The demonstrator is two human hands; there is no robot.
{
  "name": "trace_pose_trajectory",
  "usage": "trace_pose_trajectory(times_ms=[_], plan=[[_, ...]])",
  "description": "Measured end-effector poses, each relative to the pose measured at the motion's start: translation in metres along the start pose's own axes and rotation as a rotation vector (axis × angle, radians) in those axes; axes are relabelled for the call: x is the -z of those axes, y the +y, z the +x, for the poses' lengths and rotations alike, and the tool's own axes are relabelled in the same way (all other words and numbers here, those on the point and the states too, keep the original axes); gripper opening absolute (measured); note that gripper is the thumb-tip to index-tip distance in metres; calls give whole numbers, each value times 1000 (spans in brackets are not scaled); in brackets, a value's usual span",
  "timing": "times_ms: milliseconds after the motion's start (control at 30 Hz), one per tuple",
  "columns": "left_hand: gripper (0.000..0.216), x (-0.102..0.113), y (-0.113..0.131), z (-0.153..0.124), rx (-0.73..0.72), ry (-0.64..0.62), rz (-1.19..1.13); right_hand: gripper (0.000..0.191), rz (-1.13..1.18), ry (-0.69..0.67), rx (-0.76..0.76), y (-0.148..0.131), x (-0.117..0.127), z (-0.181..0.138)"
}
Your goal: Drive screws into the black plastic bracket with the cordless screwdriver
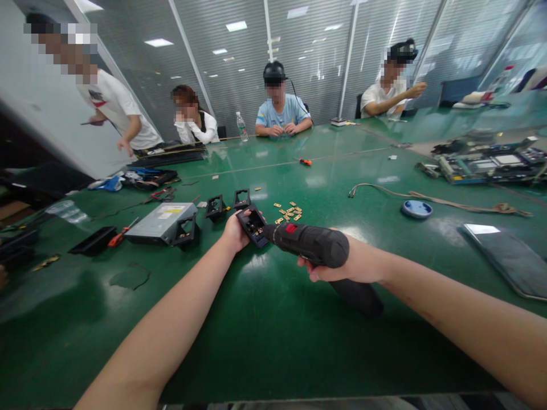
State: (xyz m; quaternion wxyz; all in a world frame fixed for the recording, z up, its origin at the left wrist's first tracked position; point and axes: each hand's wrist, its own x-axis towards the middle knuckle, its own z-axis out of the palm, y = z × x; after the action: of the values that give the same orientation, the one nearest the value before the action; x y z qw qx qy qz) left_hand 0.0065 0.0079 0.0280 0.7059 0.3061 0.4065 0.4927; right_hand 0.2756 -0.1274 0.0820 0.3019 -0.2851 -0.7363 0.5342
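My left hand (234, 230) grips a small black plastic module (253, 225) with metal contacts showing inside it. My right hand (346, 267) is wrapped round a black electric screwdriver (310, 244) with a red switch; its tip points into the module. Both hands hover just above the green table (265, 319). Behind the module lies a scatter of several small brass pieces (289, 212). Two more black modules (215, 207) (241, 198) stand a little further back on the left.
A grey metal box (162, 223) with a black module at its end lies left, beside a red-handled screwdriver (122, 233) and a black tray (93, 240). A blue dish (416, 209), a tan strap (448, 200), a tablet (508, 256) and circuit boards (487, 165) lie right. Several people sit or stand at the far side.
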Motion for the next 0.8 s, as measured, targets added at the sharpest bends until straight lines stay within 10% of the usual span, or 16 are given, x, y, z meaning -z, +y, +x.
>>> trace_pose_trajectory(times_ms=[800], plan=[[22, 5, -4, 7, -82, 82, -75, 37, 13, 23, -57, 1, 0, 0]])
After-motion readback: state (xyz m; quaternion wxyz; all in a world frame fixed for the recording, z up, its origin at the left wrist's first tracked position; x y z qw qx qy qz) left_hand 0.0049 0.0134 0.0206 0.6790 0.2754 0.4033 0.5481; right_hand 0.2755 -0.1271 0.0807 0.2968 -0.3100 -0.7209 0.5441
